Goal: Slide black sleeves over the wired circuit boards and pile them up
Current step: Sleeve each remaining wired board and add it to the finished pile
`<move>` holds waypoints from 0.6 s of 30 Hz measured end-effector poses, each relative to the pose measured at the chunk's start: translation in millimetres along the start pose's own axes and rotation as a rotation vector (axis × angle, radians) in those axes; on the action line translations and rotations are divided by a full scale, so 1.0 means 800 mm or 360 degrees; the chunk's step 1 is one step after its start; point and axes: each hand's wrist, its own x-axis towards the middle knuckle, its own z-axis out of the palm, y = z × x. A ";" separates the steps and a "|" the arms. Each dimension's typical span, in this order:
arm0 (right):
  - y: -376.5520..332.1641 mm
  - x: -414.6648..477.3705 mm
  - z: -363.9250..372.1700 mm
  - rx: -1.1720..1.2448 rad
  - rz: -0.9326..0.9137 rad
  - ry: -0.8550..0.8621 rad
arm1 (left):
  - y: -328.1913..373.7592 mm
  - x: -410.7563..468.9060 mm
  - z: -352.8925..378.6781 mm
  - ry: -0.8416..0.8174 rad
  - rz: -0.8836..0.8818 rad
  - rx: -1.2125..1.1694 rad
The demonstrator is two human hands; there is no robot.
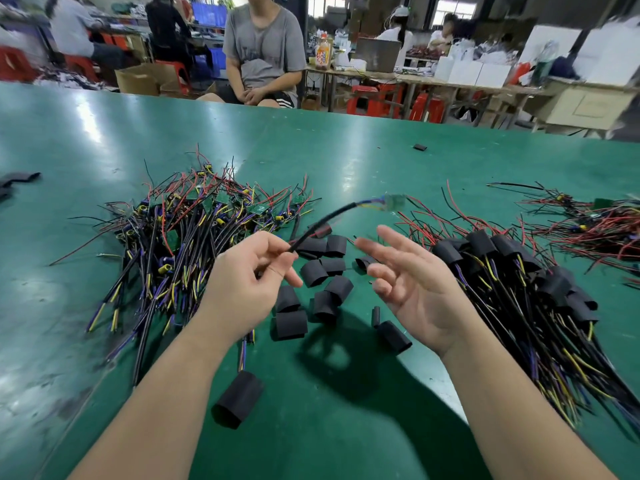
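Observation:
My left hand (249, 275) pinches the black cable of one wired circuit board (393, 202), whose small green board is lifted and blurred above the table. A black sleeve (239, 398) hangs on the cable's lower end, below my left wrist. My right hand (412, 285) hovers open beside it, palm turned left, holding nothing. Several loose black sleeves (313, 271) lie between my hands. A heap of bare wired boards (194, 220) lies to the left. The pile of sleeved boards (519, 271) lies to the right.
The green table (346, 393) stretches away to a far edge. A stray sleeve (419, 147) lies far out, and flat black tubing (17, 178) lies at the left edge. More red-wired boards (588, 216) sit far right. A person (263, 53) sits across the table.

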 end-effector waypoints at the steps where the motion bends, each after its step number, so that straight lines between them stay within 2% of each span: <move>1: -0.004 0.000 -0.002 0.0128 -0.0002 -0.0020 | -0.001 0.000 -0.001 -0.0038 0.0001 0.0008; 5: -0.016 0.002 -0.013 0.0395 -0.0126 0.0016 | -0.003 0.000 -0.004 -0.0105 -0.0038 0.0051; 11: -0.016 0.002 -0.008 0.0150 -0.0245 0.0165 | -0.007 -0.001 -0.007 -0.0122 0.0095 0.0481; 13: -0.010 0.000 -0.003 0.0069 -0.0215 0.0118 | -0.002 -0.003 -0.003 -0.0140 0.0122 0.0493; 18: 0.004 -0.009 0.008 -0.0096 -0.0157 -0.0197 | 0.011 -0.009 0.008 -0.0271 0.0199 0.0379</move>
